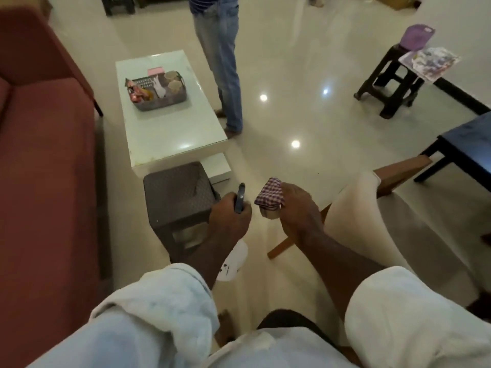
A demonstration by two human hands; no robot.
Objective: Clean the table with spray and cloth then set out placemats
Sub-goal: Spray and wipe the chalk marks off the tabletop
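The glossy cream floor (292, 75) carries a white low table (180, 134), a brown stool (178, 192) just in front of it, a black stool (390, 83) well apart at the right, and a dark table (470, 139) at the right edge. On the white low table stands a grey basket (162, 103) with a small pink thing (155, 71) just behind it. On the black stool lie a purple item (417, 37) and patterned mats (430, 63) that hang over its edge.

Red sofa (47, 128) at left | brown stool (178, 192) near it | grey basket (159, 102) holding packets | person in jeans (223, 62) standing | cream-covered chair (372, 216) at right
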